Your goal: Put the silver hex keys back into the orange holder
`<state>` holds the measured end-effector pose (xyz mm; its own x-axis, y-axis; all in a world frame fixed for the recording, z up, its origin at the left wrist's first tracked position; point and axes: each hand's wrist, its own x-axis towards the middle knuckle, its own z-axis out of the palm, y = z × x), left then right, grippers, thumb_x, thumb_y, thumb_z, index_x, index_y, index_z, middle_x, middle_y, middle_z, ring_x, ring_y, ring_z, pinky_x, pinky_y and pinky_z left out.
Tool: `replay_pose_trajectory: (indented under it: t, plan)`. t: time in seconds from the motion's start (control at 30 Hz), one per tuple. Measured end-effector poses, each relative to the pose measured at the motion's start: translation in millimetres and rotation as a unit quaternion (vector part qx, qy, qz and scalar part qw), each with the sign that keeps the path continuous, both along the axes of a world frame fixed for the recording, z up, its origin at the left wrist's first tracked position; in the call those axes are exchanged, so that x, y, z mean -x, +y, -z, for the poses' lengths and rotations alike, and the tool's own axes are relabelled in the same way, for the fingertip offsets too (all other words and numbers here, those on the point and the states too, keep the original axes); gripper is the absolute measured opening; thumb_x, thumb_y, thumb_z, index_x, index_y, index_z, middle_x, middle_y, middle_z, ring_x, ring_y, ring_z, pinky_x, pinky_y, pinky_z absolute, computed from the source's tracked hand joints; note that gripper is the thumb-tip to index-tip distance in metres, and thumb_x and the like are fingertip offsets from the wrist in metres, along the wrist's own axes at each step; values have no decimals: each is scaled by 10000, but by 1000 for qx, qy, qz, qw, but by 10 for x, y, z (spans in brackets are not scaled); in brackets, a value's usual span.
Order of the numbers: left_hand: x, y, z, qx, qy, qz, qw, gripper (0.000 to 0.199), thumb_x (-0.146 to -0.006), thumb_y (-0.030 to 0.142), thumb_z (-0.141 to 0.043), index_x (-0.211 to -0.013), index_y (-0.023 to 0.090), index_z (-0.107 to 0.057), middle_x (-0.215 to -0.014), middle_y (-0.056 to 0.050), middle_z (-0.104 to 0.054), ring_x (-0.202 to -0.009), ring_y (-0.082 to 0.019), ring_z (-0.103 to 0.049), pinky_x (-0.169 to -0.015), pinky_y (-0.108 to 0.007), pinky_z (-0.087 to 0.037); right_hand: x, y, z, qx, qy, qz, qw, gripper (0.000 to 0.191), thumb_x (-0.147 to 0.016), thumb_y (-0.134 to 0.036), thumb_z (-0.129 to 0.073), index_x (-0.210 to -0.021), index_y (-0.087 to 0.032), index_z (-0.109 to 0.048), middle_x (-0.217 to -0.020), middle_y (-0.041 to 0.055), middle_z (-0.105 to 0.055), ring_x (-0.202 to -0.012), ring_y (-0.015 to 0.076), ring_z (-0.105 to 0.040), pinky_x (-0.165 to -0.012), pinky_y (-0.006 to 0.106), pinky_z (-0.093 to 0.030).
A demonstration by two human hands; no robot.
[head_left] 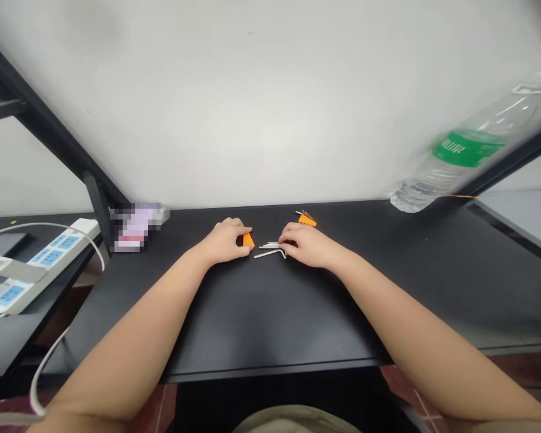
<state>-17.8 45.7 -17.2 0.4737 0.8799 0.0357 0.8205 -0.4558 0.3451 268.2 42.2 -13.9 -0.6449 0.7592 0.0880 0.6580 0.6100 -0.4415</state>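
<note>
By the left hand [228,242], well back from the table edge [270,368], an orange holder [247,240] is gripped. Metal hex keys [270,245] are touched by the curled right hand [309,243]; its grip cannot be told. Room is left before the bottle [469,147].

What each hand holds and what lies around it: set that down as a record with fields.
Left hand: orange holder, between thumb and fingers
Right hand: fingertips at thin metal keys, grip unclear
Beyond right hand: second orange holder, thin pieces sticking out
Surface: black table
Right side: green-labelled clear bottle
Left side: white power strip
</note>
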Motion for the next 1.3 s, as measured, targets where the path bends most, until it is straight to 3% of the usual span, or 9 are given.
replay_pose_trajectory:
  t: [0.4, 0.7, 1.03, 1.13, 1.3]
  plan:
    - [-2, 9, 2, -1, 8, -3, 1000, 586, -839, 434, -654, -1397, 258, -684, -1231, -90, -671, -1159, -313, -575, -1024, -433, -480, -131, 114, 83, 8, -7, 28, 1000, 275, -951, -146, -548, -1035, -244, -791, -1146, 53, -706, -1034, 200, -660, -981, 357, -519]
    - [6, -1, 6, -6, 11, -4, 1000, 576, -844, 445, -654, -1392, 270, -685, -1262, -90, -662, -1180, -321, -574, -1038, -452, -468, -139, 74, -16, 5, -37, 39, 999, 333, -896, -82, -507, -986, -231, -791, -1158, 58, -705, -1040, 208, -655, -993, 360, -513]
    - [4, 9, 21, -9, 13, -2, 1000, 586, -846, 450, -654, -1399, 255, -680, -1259, -90, -662, -1168, -315, -573, -1031, -452, -466, -245, 106, -57, 0, -33, -6, 999, 378, -896, -73, -489, -950, -268, -808, -1178, 23, -708, -1029, 194, -663, -1001, 366, -504]
    - [2, 6, 16, -9, 15, 1, 1000, 585, -853, 451, -648, -1402, 252, -677, -1253, -88, -663, -1162, -313, -573, -1028, -456, -471, -231, 109, -46, -1, -25, -6, 1000, 301, -906, -108, -527, -952, -244, -793, -1117, 47, -710, -993, 205, -661, -971, 375, -505]
    - [2, -2, 9, -4, 7, 0, 1000, 571, -857, 426, -647, -1402, 259, -675, -1253, -88, -665, -1176, -312, -571, -1026, -446, -480, 5, -34, -13, 13, 0, 12, 1000, 159, -934, -331, -642, -974, -213, -740, -1050, 69, -677, -900, 203, -628, -815, 339, -506]
